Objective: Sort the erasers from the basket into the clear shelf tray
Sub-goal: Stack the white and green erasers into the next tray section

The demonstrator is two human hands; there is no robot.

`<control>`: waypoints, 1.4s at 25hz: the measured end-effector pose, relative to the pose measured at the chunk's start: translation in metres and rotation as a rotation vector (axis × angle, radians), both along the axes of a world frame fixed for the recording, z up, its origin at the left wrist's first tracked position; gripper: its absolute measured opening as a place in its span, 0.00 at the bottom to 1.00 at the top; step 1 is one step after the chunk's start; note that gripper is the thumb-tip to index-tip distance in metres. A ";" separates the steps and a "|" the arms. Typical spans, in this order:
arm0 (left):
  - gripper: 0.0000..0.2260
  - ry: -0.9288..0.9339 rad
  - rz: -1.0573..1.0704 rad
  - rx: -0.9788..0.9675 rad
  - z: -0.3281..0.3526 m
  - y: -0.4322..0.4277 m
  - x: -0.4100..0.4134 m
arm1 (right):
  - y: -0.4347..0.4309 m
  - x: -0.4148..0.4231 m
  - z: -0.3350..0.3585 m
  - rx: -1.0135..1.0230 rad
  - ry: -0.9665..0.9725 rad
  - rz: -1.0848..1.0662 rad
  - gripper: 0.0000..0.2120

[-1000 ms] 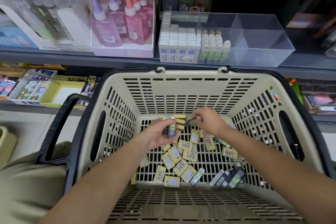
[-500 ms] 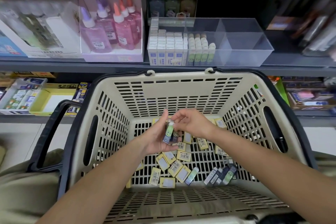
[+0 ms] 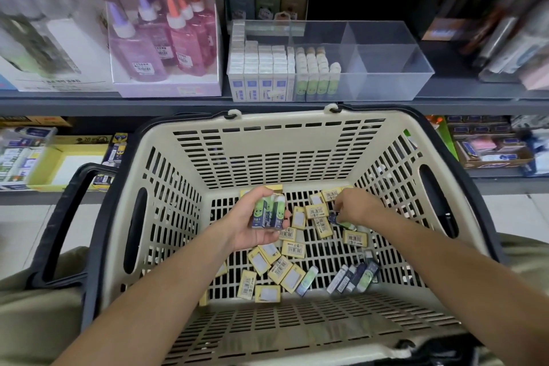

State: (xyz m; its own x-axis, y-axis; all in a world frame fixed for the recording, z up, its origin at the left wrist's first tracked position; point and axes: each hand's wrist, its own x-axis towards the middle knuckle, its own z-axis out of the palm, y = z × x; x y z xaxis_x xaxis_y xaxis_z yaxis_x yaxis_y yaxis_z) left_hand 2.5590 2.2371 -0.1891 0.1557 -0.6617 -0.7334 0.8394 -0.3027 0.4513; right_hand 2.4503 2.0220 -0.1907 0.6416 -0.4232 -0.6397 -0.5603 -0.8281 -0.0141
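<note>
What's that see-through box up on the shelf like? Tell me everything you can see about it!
The clear tray is a see-through plastic box, open on top, with thin dividers, sitting flat on the dark shelf beside a pink glue-bottle box. Its left section is packed with upright white-and-blue erasers; the next holds green smiley erasers with room left. The right sections look bare.

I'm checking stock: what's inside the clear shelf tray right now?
The clear tray holds rows of white-and-blue boxed erasers at its left and green smiley-face erasers beside them. Its right compartments show nothing. Anything beneath the packed rows is covered.
</note>
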 end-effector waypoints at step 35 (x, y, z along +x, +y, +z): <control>0.11 -0.134 -0.026 0.121 -0.005 0.004 -0.004 | 0.063 -0.025 -0.032 0.392 0.166 0.400 0.12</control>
